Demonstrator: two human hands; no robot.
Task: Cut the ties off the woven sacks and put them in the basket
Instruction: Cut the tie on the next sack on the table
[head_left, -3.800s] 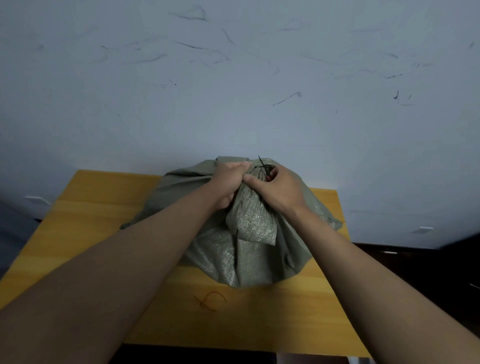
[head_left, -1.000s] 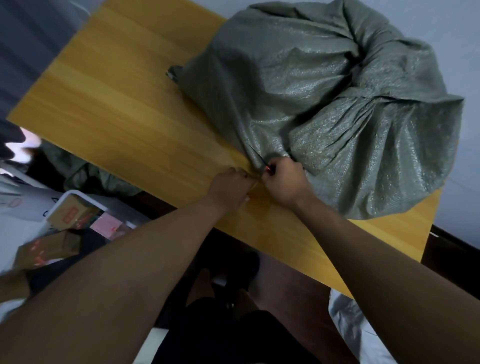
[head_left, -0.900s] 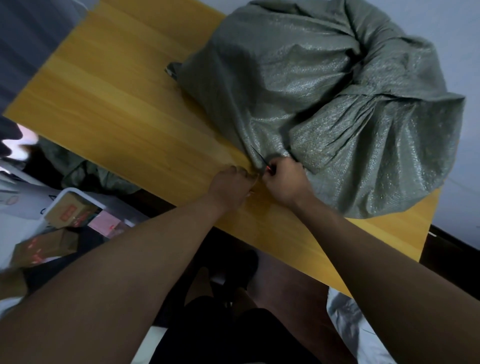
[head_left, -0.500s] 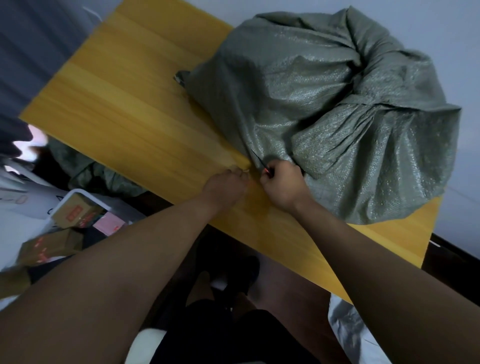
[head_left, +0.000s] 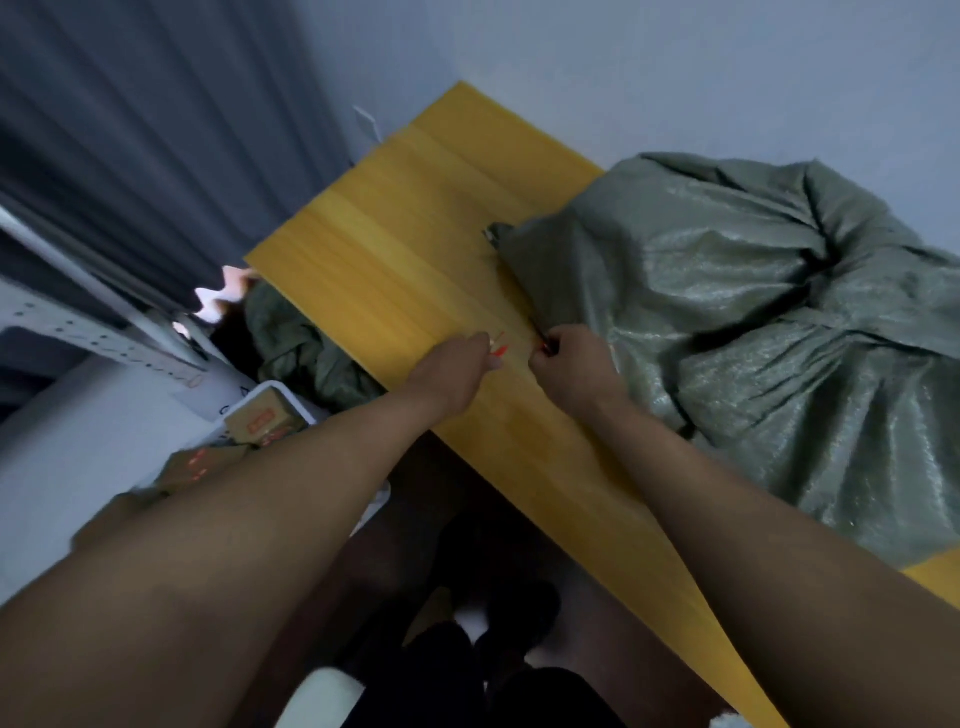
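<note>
A large grey-green woven sack lies on the yellow wooden table, filling its right side. My left hand hovers at the table's near edge and pinches a thin red tie between its fingertips. Just to its right, my right hand grips a small cutter with a red handle and a dark blade, close against the sack's lower fold. A white basket stands on the floor at lower left, below the table edge.
Brown cardboard boxes fill the basket. Another green sack lies on the floor beside the table. A dark curtain hangs at the left, and the wall runs behind the table. My legs and shoes show below.
The view has swung left and pulled back. My hands have drawn slightly apart, and the red tie now shows at my left fingertips. The sack has not moved.
</note>
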